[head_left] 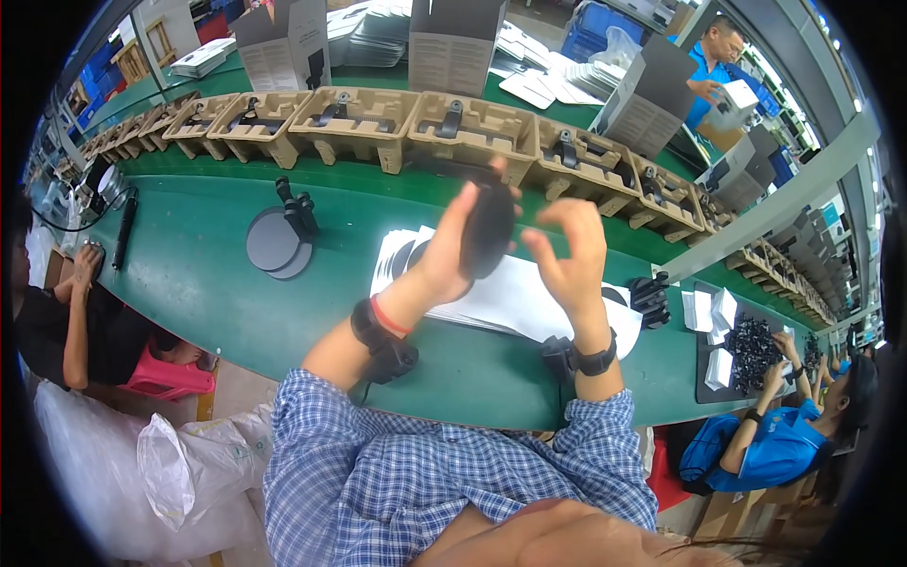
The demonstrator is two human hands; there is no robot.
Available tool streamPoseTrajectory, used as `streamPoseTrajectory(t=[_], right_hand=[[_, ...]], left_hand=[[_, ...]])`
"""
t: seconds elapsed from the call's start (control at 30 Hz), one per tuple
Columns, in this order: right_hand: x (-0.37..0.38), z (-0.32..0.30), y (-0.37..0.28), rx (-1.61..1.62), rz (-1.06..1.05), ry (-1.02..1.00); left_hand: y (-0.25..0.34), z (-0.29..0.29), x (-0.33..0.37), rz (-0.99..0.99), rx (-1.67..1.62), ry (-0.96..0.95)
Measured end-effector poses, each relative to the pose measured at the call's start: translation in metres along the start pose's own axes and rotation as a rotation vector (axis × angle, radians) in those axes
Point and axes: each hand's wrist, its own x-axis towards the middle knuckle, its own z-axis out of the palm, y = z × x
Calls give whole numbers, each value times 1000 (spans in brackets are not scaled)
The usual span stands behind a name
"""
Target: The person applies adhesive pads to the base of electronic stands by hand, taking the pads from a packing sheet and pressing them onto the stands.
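A blurred black disc point(488, 230) is held by the left hand point(442, 253) above white sheets point(501, 298) on the green table point(189, 293), the grip pinched around it. The right hand point(577, 265) is held just beside it at three o'clock, its grip spread. Grey discs point(272, 248) are stacked at nine o'clock; brown moulded trays point(354, 140) are lined up toward twelve.

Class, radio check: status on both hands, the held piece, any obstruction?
Left hand gripping dark round piece, motion-blurred. Right hand open, beside it. White sheets below; no obstruction seen between hands.
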Motion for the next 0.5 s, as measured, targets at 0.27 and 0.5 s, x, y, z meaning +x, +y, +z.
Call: streamPoseTrajectory(t=[0.27, 0.5], right_hand=[[5, 20, -26, -299, -259, -321], [65, 22, 37, -345, 219, -389]], left_hand=[[24, 13, -7, -17, 257, 134], [69, -49, -30, -49, 603, 82]])
